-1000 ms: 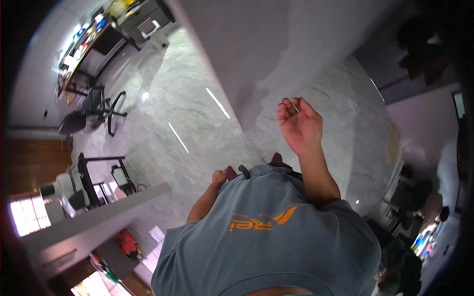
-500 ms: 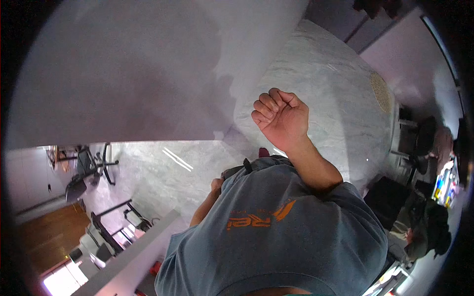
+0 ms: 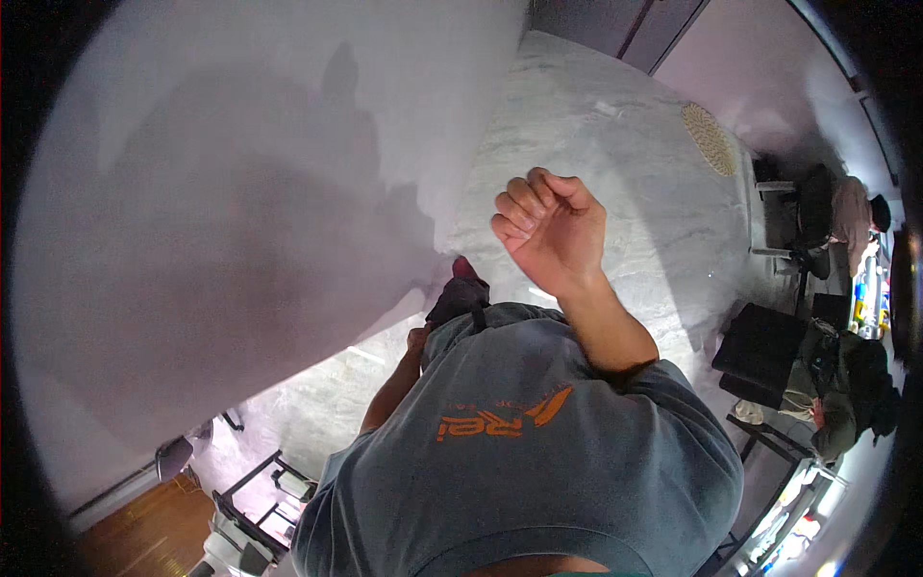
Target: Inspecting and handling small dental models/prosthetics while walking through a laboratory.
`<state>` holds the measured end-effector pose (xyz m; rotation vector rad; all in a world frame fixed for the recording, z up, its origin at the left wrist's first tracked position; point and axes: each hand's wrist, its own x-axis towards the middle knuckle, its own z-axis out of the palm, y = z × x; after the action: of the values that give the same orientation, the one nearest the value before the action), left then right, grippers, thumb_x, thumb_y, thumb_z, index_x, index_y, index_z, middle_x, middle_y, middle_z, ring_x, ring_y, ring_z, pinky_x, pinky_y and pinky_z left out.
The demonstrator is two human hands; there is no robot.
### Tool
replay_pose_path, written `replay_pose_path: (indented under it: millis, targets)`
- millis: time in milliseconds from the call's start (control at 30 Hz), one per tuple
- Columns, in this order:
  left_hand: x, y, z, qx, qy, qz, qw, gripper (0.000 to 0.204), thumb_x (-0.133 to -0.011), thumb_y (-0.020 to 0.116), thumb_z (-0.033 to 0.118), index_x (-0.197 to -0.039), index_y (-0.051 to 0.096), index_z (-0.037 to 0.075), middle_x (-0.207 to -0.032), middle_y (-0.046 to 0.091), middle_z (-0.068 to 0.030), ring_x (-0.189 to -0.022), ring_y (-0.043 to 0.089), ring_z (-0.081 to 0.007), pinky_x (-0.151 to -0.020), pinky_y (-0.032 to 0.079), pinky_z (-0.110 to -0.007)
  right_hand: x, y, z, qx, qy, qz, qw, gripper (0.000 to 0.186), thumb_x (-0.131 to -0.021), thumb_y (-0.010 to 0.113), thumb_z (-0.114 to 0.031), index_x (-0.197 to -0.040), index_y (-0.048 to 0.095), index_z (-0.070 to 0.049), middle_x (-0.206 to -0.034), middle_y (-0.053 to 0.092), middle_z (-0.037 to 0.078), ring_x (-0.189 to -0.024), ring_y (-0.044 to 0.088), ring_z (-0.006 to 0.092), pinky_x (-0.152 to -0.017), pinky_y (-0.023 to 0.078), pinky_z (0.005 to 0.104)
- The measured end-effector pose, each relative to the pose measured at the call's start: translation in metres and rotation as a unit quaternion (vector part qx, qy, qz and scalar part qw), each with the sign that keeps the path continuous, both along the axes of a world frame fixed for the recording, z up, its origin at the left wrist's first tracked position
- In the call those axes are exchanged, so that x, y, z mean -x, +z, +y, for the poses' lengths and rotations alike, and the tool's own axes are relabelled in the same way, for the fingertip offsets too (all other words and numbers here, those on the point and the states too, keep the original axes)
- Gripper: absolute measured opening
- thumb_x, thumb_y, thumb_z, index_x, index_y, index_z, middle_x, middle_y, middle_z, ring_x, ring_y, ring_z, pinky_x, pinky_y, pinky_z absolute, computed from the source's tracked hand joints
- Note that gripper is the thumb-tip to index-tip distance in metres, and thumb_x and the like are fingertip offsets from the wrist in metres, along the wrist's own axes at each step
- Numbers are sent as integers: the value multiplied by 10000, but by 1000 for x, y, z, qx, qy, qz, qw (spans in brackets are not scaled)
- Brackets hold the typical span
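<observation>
My right hand (image 3: 548, 221) is raised in front of me with its palm upward and fingers curled in, and I see nothing in it. My left hand (image 3: 417, 337) hangs low beside my dark lower clothing, mostly hidden, so its fingers are unclear. I wear a grey T-shirt (image 3: 510, 462) with an orange print. A maroon shoe (image 3: 461, 268) shows beyond my clothing, close to the foot of a pale wall (image 3: 212, 221).
Marbled floor (image 3: 586, 144) stretches ahead to a grey door (image 3: 601, 24). A beige oval mat (image 3: 709, 135) lies at the right. Along that side stand dark chairs (image 3: 760, 351) draped with clothing. Black metal frames (image 3: 250, 486) are at lower left.
My view has swung so the pale wall covers more of the left and hides much of the desk area. My right hand's fingers have curled further closed since a second ago.
</observation>
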<state>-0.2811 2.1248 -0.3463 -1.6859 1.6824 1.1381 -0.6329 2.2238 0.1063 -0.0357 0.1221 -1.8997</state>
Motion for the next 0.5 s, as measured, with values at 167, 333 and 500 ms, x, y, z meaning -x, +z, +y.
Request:
replay_pose_path:
  millis: [167,333,500]
  targets:
    - [26,3,-61,18,-53,34,998,552,-910,538,492,-1091,671,-12,-947,650,-230,-930,623,-361,-764,504,-465,52,-14,-23,-82,-46,28,995,255,-907,510,-181,-678,411,-126,-649,340,-13,-620,321,125,-583,300,279]
    - [25,-8,-107,23,-130,47,990,491,-938,511,446,-1083,669,4,-842,636,-200,-812,616,-337,-685,493,-463,67,-26,-45,-209,-78,35,974,258,-900,507,-184,-687,373,-128,-640,356,-4,-591,351,136,-560,327,284]
    - [18,-37,-109,65,-310,100,943,434,-965,485,400,-1075,666,20,-737,621,-170,-693,608,-313,-605,481,-462,63,-23,-54,-231,-79,-4,970,254,-901,515,-187,-693,382,-129,-645,339,-13,-604,334,127,-568,317,278]
